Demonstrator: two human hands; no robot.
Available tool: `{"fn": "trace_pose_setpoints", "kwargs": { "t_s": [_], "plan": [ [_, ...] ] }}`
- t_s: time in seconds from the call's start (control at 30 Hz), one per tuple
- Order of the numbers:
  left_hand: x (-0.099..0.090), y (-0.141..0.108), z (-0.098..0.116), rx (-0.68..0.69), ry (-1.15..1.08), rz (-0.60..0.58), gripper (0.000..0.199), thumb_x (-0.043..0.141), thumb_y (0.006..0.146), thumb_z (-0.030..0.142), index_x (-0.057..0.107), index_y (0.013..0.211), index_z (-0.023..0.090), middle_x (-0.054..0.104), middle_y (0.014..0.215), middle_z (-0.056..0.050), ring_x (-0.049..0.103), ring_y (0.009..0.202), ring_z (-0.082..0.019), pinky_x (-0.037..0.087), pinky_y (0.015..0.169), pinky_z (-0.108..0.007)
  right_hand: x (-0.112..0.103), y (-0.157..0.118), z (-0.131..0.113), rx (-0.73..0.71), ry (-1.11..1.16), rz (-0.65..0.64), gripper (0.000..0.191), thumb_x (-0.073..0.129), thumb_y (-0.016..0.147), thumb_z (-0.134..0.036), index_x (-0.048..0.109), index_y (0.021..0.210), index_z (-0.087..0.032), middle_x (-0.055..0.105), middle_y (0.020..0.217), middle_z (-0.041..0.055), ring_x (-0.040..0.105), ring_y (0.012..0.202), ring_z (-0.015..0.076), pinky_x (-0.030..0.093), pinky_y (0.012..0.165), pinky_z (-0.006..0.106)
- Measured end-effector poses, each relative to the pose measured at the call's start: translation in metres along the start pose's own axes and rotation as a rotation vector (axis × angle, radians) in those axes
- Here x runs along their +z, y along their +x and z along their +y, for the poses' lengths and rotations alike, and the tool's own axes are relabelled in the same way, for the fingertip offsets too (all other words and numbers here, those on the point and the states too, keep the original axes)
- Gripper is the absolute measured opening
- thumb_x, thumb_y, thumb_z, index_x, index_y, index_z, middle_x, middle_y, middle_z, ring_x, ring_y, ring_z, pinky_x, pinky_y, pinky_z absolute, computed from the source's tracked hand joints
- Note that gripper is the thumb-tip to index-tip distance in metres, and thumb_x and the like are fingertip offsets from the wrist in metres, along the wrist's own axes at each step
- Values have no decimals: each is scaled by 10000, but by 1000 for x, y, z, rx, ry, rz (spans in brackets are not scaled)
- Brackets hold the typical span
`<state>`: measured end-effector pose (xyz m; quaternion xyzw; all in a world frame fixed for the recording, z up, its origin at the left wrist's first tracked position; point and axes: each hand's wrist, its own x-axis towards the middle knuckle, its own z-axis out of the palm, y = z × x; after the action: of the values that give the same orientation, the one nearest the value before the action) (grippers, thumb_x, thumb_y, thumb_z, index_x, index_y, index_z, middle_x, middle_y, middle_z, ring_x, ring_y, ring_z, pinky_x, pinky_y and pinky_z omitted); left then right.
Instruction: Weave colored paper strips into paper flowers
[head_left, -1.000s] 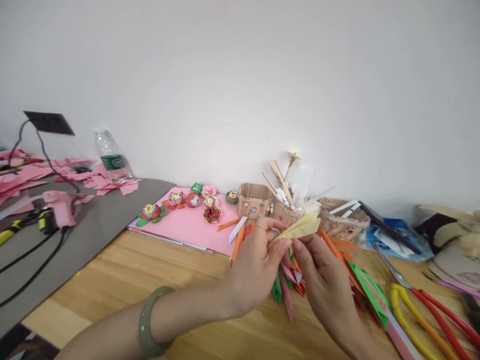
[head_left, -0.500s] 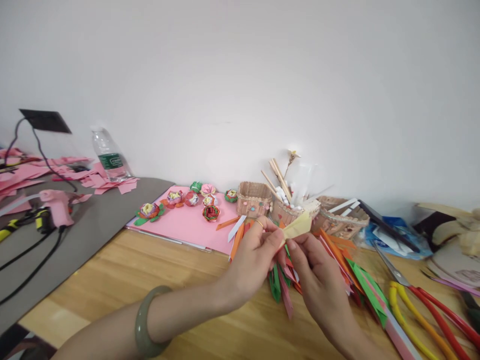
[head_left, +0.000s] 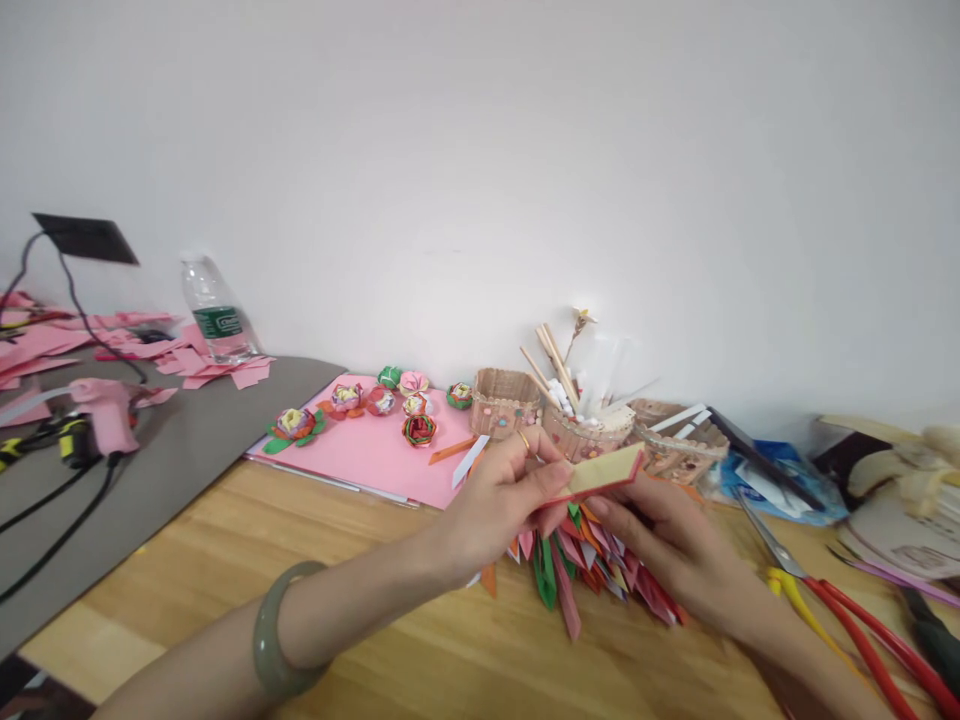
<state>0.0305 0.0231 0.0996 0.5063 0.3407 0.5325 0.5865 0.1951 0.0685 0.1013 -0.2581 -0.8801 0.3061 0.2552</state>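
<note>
A folded paper strip (head_left: 602,470), pale yellow inside with a red edge, slants up to the right between my hands. My left hand (head_left: 517,490) pinches its left end, thumb on top; a ring and a green bangle are on this arm. My right hand (head_left: 660,520) is at the strip's right end, its thumb close under the lower edge and its other fingers hidden behind the paper. Beneath both hands lies a heap of folded paper pieces (head_left: 592,565) in green, pink, red, orange and white, partly covered by my right hand and forearm.
Several paper flowers (head_left: 418,430) rest on a pink sheet (head_left: 375,468). Small baskets (head_left: 506,398) stand along the wall, one holding sticks. Scissors (head_left: 784,555) lie at right. At left are a pink glue gun (head_left: 109,412) with a cord, a bottle (head_left: 217,315) and pink paper scraps (head_left: 187,360).
The paper strip has turned, now showing its pale yellow inside and red edge. My right hand has shifted right and flattened, its forearm covering green and pink strips seen before. The view has moved slightly.
</note>
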Motion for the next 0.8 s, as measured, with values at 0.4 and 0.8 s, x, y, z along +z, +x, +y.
{"fn": "trace_pose_setpoints", "kwargs": {
  "t_s": [0.4,0.8],
  "plan": [
    [0,-11,7,-115,418,-219,168,451,817,269,421,671,192,400,483,73,346,423,-66,238,429,-183,-29,3,4,-25,-284,-38,295,396,897,-334,594,742,-179,561,620,-8,495,567,126,371,543,216],
    [-2,1,-19,-23,723,72,172,404,835,276,430,681,203,460,554,45,451,528,-125,302,496,-219,3,-7,-23,95,-480,193,279,379,883,-264,553,673,-203,543,480,-34,503,412,118,326,410,199]
  ]
}}
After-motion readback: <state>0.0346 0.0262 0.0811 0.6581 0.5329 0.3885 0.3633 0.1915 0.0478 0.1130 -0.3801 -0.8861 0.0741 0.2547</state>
